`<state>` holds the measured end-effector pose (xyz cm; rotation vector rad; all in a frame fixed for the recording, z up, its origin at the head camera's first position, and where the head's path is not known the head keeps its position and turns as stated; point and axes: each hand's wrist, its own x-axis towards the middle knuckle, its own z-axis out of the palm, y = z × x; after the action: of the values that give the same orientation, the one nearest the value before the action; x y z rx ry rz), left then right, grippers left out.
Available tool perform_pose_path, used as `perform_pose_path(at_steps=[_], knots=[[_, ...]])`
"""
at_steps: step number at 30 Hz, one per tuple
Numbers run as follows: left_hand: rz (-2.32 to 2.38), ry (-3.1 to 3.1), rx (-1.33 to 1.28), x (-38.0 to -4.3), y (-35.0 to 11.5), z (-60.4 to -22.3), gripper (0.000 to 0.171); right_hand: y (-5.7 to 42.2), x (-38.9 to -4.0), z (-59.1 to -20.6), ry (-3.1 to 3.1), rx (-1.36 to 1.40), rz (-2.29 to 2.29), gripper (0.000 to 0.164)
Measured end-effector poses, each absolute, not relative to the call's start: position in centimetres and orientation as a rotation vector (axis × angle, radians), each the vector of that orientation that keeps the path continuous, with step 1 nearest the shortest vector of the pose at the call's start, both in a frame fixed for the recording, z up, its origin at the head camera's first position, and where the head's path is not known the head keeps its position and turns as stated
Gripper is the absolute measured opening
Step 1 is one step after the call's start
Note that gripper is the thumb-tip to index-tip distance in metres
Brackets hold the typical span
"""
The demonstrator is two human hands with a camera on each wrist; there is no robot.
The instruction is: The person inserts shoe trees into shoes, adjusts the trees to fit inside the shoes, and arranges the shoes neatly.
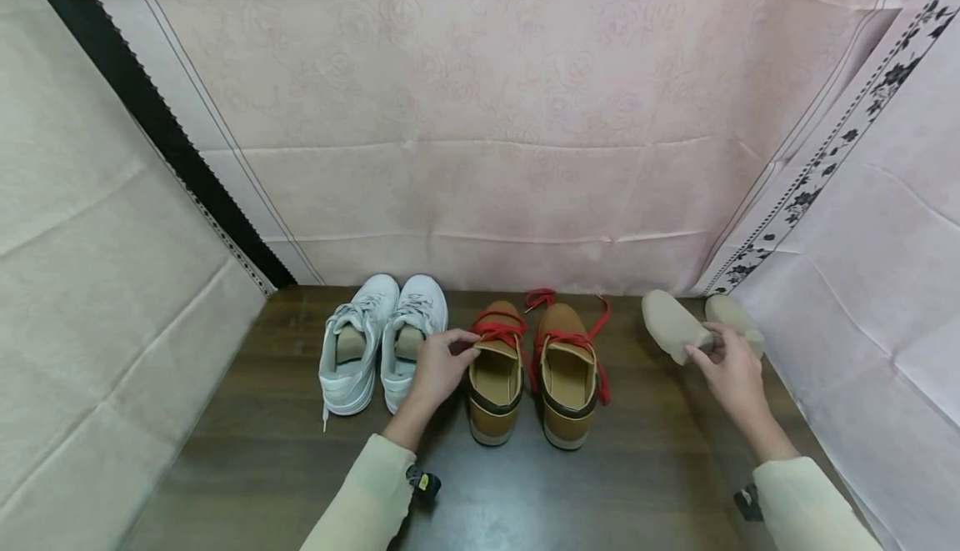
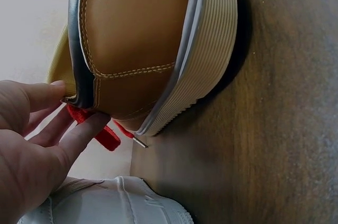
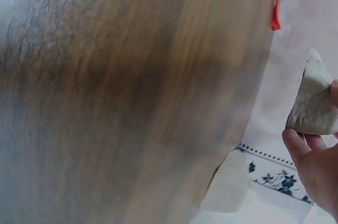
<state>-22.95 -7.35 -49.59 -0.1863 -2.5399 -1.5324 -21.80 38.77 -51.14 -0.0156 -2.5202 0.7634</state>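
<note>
My left hand [image 1: 437, 369] pinches the collar edge of the left brown shoe [image 1: 491, 430], near its red laces. In the left wrist view the thumb and fingers [image 2: 84, 134] sit on either side of that edge, beside a red lace [image 2: 107, 138]. The right brown shoe [image 1: 567, 430] stands alongside, its opening facing up. Over at the right, my right hand [image 1: 738, 380] holds a beige shoe insert [image 1: 670, 326] between thumb and fingers, tilted above the floor. A second beige insert [image 1: 731, 318] lies behind that hand against the side cloth.
A pair of white sneakers [image 1: 348, 388] stands left of the brown pair, with a beige insert [image 1: 349, 344] showing in each. Pale cloth [image 1: 480, 134] hangs behind and on both sides. Dark wooden floor [image 1: 637, 468] lies beneath.
</note>
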Motion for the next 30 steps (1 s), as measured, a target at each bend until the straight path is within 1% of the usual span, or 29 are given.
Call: perform_pose_path(at_steps=[10,19,30], knots=[[-1.548,-2.534,-0.196,-23.1,-7.5,-49.8,0.012,36.9,-20.9,-49.4,-2.524,0.118,0.823,0.05],[-1.552,-2.543,-0.2,-23.1,-7.5,-49.7,0.013,34.8,-20.1,-47.6,-2.538,0.212,0.727,0.05],[-1.537,-2.556,-0.204,-22.9,-7.5,-49.5,0.014,31.8,-19.0,-45.8,-2.517,0.313,0.781,0.049]])
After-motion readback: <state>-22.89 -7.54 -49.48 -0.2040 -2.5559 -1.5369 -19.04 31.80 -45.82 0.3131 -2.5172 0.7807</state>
